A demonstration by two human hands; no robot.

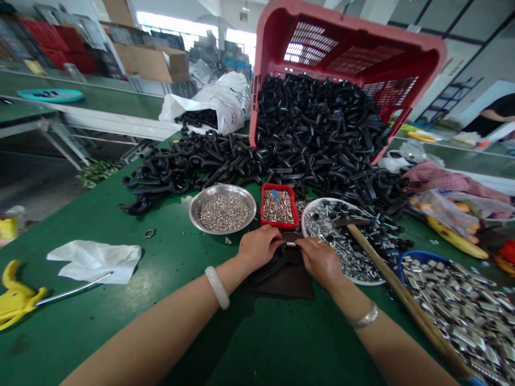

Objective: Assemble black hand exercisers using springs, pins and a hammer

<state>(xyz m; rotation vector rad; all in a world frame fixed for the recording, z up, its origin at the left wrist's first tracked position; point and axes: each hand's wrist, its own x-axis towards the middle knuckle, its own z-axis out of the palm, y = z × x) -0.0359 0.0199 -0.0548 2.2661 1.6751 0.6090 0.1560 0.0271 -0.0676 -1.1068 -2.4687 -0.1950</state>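
My left hand [259, 247] and my right hand [319, 261] meet over a dark rubber mat [281, 285] on the green workbench [120, 332]. Together they hold a curved black plastic part [277, 264], with a small ribbed silver metal piece [289, 244] pinched between the fingers at its end. My left hand grips the black part, and my right fingertips are on the silver piece. Just beyond my hands stand a red tray of metal pins [279, 207] and a steel bowl of small silver pieces [222, 210].
A hammer [396, 273] lies across a white plate of silver and black parts [338, 241]. A tilted red crate [350, 64] spills a large heap of black parts [317, 128]. A blue-rimmed basket of silver clips [454, 305] sits at right; a yellow-handled tool [16, 294] sits at left.
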